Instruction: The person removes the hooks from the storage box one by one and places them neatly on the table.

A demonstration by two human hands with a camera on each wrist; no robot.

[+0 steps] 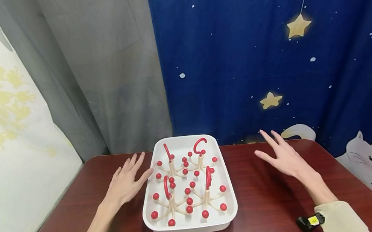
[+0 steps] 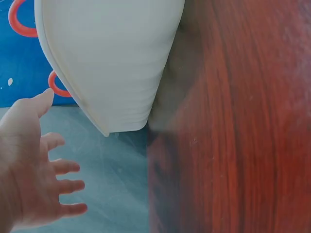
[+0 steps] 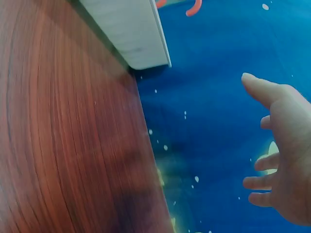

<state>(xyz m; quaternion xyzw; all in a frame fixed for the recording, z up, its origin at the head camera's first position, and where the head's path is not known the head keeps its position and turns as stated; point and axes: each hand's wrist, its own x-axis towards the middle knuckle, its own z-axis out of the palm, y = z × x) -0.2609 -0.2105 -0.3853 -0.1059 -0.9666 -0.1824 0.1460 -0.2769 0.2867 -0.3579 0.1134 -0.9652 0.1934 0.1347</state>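
Note:
A white plastic tray stands on the table between my hands. Inside it are several small stands with cream branching arms, red balls at the tips and red curved hooks on top. My left hand hovers by the tray's left side, fingers spread and holding nothing. Its thumb reaches close to the rim; whether it touches, I cannot tell. Well to the right of the tray, my right hand is raised with fingers extended and nothing in it. Both palms show in the wrist views.
The dark red wooden table extends on both sides of the tray. Behind it hang a grey curtain and a blue starry curtain. A white patterned cloth is at the left.

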